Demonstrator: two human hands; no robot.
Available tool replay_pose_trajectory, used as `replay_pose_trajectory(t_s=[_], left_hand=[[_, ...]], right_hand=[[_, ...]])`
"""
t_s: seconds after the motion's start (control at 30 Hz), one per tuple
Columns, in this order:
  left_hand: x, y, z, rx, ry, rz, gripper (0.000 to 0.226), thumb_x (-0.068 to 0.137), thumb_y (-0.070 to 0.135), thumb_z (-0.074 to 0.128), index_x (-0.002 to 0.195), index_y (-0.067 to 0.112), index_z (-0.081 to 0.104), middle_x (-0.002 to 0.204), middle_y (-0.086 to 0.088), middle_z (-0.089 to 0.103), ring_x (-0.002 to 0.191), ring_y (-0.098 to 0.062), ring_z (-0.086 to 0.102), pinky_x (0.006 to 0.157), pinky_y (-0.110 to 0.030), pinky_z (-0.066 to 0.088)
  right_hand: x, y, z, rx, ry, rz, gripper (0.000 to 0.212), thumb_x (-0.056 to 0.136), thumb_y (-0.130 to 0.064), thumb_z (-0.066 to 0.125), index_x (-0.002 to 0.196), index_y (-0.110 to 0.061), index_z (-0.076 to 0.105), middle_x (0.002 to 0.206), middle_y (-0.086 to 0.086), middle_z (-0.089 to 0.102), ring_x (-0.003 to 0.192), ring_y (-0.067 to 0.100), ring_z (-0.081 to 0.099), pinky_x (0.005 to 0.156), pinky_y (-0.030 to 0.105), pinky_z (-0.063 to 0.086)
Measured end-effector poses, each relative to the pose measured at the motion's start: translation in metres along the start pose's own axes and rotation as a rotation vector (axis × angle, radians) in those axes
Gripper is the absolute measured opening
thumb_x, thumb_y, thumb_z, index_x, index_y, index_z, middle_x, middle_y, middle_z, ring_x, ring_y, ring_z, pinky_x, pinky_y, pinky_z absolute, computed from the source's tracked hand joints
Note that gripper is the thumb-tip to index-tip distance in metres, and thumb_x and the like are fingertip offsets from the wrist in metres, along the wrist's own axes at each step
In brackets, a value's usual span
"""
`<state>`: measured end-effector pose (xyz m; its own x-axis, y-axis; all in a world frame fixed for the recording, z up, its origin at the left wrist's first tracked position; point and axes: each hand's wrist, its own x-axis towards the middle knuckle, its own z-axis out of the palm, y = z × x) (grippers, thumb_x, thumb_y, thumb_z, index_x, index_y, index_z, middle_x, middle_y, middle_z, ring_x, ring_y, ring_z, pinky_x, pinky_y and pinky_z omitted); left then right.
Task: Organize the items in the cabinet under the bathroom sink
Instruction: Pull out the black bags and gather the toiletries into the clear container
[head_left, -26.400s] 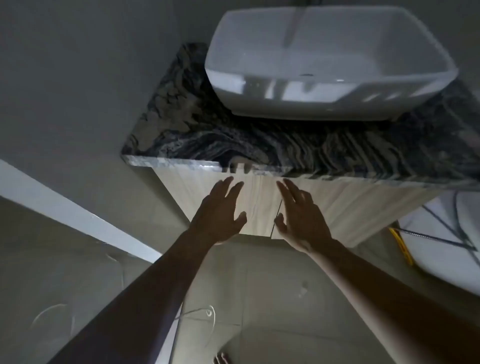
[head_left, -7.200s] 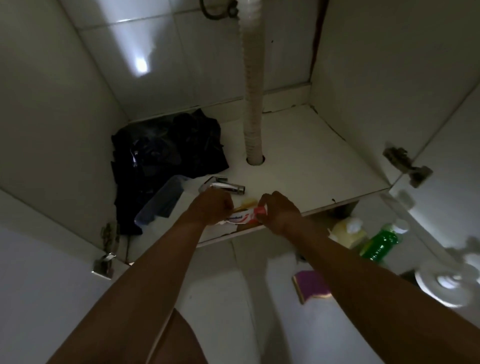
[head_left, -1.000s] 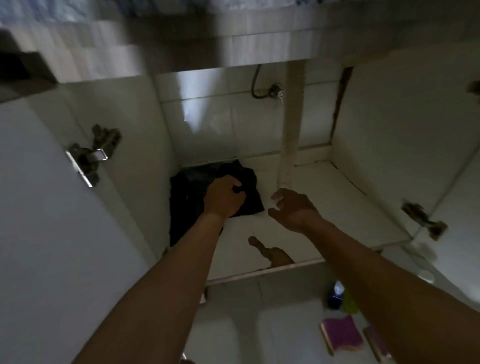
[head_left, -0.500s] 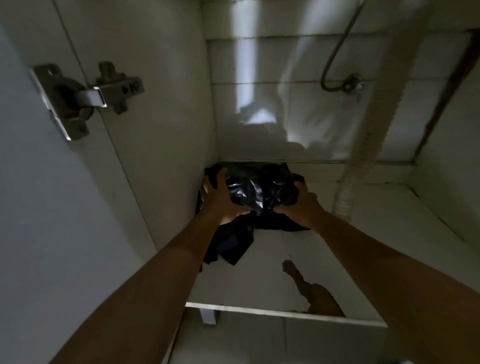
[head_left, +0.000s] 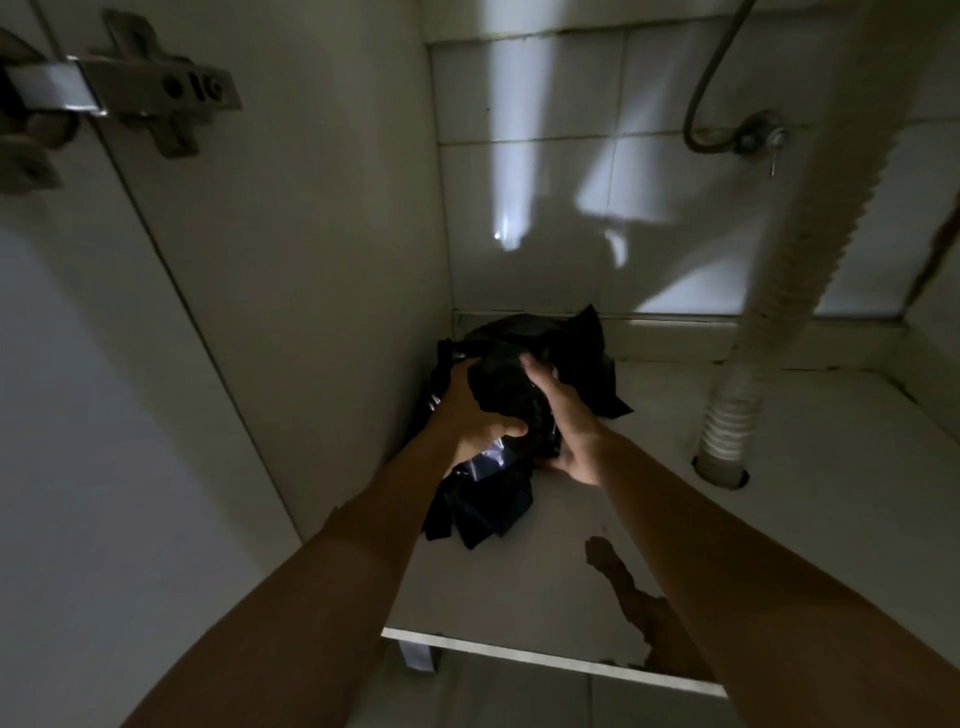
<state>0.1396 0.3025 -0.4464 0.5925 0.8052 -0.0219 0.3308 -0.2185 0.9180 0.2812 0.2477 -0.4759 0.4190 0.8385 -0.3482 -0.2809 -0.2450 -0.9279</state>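
Note:
A crumpled bundle of black plastic bags (head_left: 524, 395) lies in the back left corner of the cabinet floor (head_left: 779, 519), against the left wall. My left hand (head_left: 472, 421) grips the bundle from the left, thumb curled over its shiny front. My right hand (head_left: 558, 415) holds it from the right, fingers reaching up along the plastic and palm cupping its lower edge. Loose black flaps hang below my hands and spread out behind them.
A white ribbed drain hose (head_left: 769, 312) runs down into a hole in the floor at the right. A dark supply hose and valve (head_left: 748, 137) sit on the tiled back wall. A door hinge (head_left: 130, 93) is at upper left. A brown worn patch (head_left: 639, 608) marks the front edge.
The view has moved closer into the cabinet. Both hands have closed in on the black bags and gathered them into a tighter bundle between them.

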Motion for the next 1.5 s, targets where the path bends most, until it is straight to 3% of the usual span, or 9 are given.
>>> replay_pose_trajectory(t_s=[0.13,0.43,0.53,0.63,0.7,0.87,1.07,1.2,1.5], left_hand=[[-0.017,0.013,0.0,-0.079,-0.075,0.061,0.073,0.082,0.0,0.065,0.142,0.026,0.035,0.13,-0.003,0.05,0.11,-0.017,0.051,0.077,-0.021,0.047],[-0.057,0.081,-0.018,-0.109,-0.284,-0.03,0.038,0.096,0.001,0.046,0.128,0.021,0.043,0.103,-0.008,0.06,0.066,-0.022,0.069,0.049,-0.031,0.055],[-0.057,0.109,-0.043,0.003,0.059,0.143,0.016,0.091,0.02,0.056,0.102,0.022,0.067,0.078,0.0,0.071,0.051,-0.015,0.067,0.045,-0.024,0.049],[-0.055,0.119,-0.065,0.168,0.386,0.176,0.04,0.071,0.061,0.063,0.098,0.032,0.065,0.091,0.01,0.071,0.087,-0.016,0.068,0.079,-0.034,0.057],[-0.065,0.122,-0.062,0.175,0.119,0.107,0.063,0.069,0.07,0.066,0.118,0.033,0.058,0.113,0.006,0.065,0.103,-0.017,0.063,0.093,-0.034,0.052],[-0.099,0.125,-0.037,-0.203,-0.372,0.037,0.042,0.095,0.04,0.059,0.131,0.018,0.058,0.114,-0.003,0.071,0.096,-0.016,0.07,0.088,-0.029,0.053],[-0.131,0.135,0.003,-0.332,-0.418,-0.105,0.044,0.098,0.04,0.053,0.132,0.013,0.06,0.121,-0.013,0.069,0.11,-0.031,0.066,0.106,-0.045,0.045],[-0.168,0.155,0.031,-0.276,-0.388,-0.194,0.045,0.099,0.044,0.049,0.125,0.011,0.063,0.114,-0.015,0.07,0.104,-0.032,0.066,0.089,-0.038,0.053],[-0.251,0.125,0.018,-0.121,-0.437,-0.482,0.03,0.095,0.031,0.055,0.084,0.009,0.073,0.075,-0.007,0.074,0.065,-0.018,0.072,0.059,-0.024,0.055]], right_hand=[[0.011,0.01,-0.001,0.174,0.056,-0.021,0.113,0.036,-0.071,0.09,0.137,-0.035,0.052,0.124,0.002,0.068,0.11,0.028,0.067,0.096,0.052,0.052],[-0.06,-0.011,-0.019,0.274,0.169,-0.158,0.03,0.093,-0.021,0.061,0.119,-0.007,0.066,0.11,0.019,0.07,0.096,0.033,0.069,0.074,0.038,0.055],[-0.094,-0.025,-0.027,0.261,0.17,-0.176,0.03,0.092,-0.019,0.062,0.117,-0.004,0.066,0.102,0.017,0.071,0.09,0.031,0.068,0.075,0.037,0.055],[-0.13,-0.036,-0.032,0.271,0.18,-0.18,0.025,0.09,-0.022,0.064,0.109,-0.006,0.069,0.096,0.014,0.071,0.084,0.027,0.068,0.073,0.035,0.054],[-0.158,-0.04,-0.033,0.303,0.151,-0.174,0.028,0.088,-0.024,0.066,0.108,-0.006,0.068,0.098,0.013,0.068,0.086,0.027,0.065,0.078,0.036,0.052],[-0.227,-0.051,-0.024,0.32,0.097,-0.107,0.029,0.091,-0.023,0.057,0.11,-0.002,0.066,0.09,0.014,0.066,0.083,0.03,0.062,0.079,0.038,0.051],[-0.268,-0.05,-0.049,0.15,0.269,-0.108,0.041,0.079,-0.031,0.068,0.11,-0.005,0.068,0.096,0.018,0.072,0.09,0.035,0.069,0.078,0.041,0.058],[-0.293,-0.036,-0.08,0.163,0.231,-0.103,0.038,0.086,-0.028,0.065,0.118,-0.006,0.064,0.104,0.018,0.071,0.09,0.034,0.069,0.072,0.035,0.055],[-0.328,0.038,-0.083,0.189,-0.237,0.167,0.018,0.08,-0.023,0.059,0.089,-0.009,0.065,0.085,0.009,0.065,0.079,0.027,0.062,0.073,0.037,0.047]])
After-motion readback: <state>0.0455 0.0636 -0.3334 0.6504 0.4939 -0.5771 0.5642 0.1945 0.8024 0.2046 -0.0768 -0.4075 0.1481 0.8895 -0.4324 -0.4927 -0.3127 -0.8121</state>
